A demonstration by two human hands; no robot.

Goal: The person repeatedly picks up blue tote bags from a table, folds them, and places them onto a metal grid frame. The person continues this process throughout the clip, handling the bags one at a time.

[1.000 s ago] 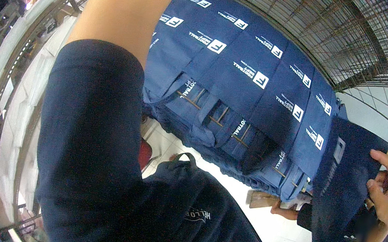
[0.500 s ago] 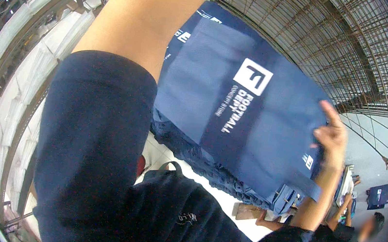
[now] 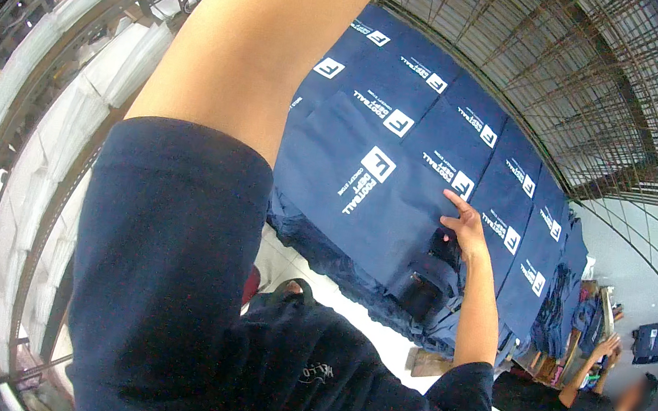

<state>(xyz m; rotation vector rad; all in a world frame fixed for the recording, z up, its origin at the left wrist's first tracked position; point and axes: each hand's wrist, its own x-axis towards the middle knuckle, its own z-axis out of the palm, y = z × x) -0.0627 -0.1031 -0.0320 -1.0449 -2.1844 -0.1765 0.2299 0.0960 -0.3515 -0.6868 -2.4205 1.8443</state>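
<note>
A navy fabric bag [image 3: 335, 223] with a white printed emblem lies flat, nearest my body, on top of a spread of matching navy bags [image 3: 500, 166]. My right hand [image 3: 465, 230] is over the right part of this bag, index finger stretched out and the other fingers partly bent and apart. Beside and below that hand is a dark, shiny folded patch [image 3: 422, 288], whose nature I cannot make out. My left arm [image 3: 242, 44] reaches up across the view and leaves it at the top, so the left hand is out of sight.
Metal shelving with stacked white bundles [image 3: 64, 137] runs along the left. A wire rack [image 3: 564, 62] stands beyond the bags. Another person [image 3: 561, 402] in a dark top, hands raised, is at the right, near more navy cloth [image 3: 556, 310] and a wooden frame.
The front bag, close and raised before, now lies lower on the others, uncovering several printed bags. My right hand has moved left and inward over it.
</note>
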